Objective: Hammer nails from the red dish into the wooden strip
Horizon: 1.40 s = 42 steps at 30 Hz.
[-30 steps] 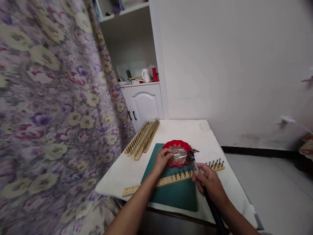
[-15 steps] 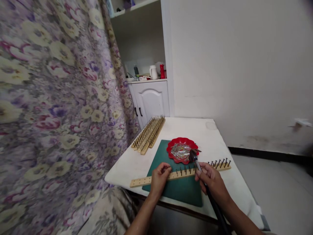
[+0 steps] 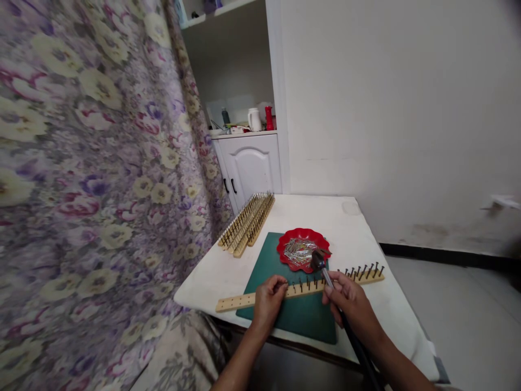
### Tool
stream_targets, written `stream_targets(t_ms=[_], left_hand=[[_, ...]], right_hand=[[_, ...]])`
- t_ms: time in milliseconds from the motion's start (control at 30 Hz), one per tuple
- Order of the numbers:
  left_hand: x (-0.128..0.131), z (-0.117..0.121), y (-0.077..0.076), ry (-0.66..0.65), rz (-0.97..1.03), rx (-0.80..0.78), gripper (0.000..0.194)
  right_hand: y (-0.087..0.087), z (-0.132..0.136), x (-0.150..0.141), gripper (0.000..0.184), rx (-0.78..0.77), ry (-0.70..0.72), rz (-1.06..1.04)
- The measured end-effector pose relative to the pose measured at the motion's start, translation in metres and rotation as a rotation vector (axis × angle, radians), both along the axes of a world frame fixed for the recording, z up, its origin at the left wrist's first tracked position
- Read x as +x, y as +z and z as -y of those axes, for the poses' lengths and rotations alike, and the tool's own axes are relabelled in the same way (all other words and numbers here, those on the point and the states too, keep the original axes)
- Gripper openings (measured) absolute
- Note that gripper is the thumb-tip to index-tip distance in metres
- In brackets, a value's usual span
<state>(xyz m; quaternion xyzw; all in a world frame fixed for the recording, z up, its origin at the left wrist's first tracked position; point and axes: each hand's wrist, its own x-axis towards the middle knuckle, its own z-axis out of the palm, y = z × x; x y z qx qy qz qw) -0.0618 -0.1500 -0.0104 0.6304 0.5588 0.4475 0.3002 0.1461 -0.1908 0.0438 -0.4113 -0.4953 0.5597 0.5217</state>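
Note:
A long, light wooden strip [image 3: 239, 302] with drilled holes lies across a green cutting mat [image 3: 299, 320]. Dark nails [image 3: 308, 283] stand upright along its middle and right part. My left hand [image 3: 268, 304] is closed in a pinch over the strip, just left of the standing nails, on a nail mostly hidden by the fingertips. My right hand [image 3: 350, 298] grips a hammer [image 3: 328, 278] with a dark head, a shiny neck and a black handle. The hammer's head is raised, overlapping the near right edge of a red scalloped dish [image 3: 303, 233] in view.
Loose silvery nails [image 3: 299, 251] fill the red dish. Several finished-looking strips full of nails [image 3: 250, 220] lie at the table's back left. A white cloth [image 3: 325, 214] covers the table. A floral curtain [image 3: 122, 190] hangs at the left, and a wall [image 3: 399, 108] rises behind.
My left hand has shifted slightly right along the strip, nearer the standing nails. The hammer's head has moved a little left and down with my right hand. The strip lies as before.

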Motion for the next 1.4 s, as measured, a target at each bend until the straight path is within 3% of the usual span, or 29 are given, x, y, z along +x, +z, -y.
stream_targets(t_ms=[167, 367, 900, 1133, 1267, 1400], left_hand=[[0.002, -0.001, 0.003, -0.033, -0.022, 0.111, 0.012], [0.002, -0.001, 0.001, -0.034, -0.075, 0.094, 0.011], [-0.001, -0.001, -0.004, -0.032, -0.059, 0.107, 0.013], [-0.002, 0.002, 0.0, -0.042, -0.067, 0.108, 0.009], [-0.012, 0.006, 0.004, -0.077, -0.101, 0.138, 0.012], [-0.033, 0.011, 0.006, -0.067, -0.283, 0.132, 0.017]], right_hand=[[-0.004, 0.002, -0.013, 0.035, -0.032, 0.152, 0.01], [-0.011, 0.007, -0.036, 0.029, -0.066, 0.249, 0.008], [-0.014, 0.007, -0.044, 0.025, -0.075, 0.251, 0.043], [-0.008, 0.007, -0.042, 0.028, -0.063, 0.227, 0.038], [-0.004, 0.004, -0.035, 0.033, -0.047, 0.177, 0.036], [0.0, 0.001, -0.026, 0.035, -0.02, 0.134, 0.036]])
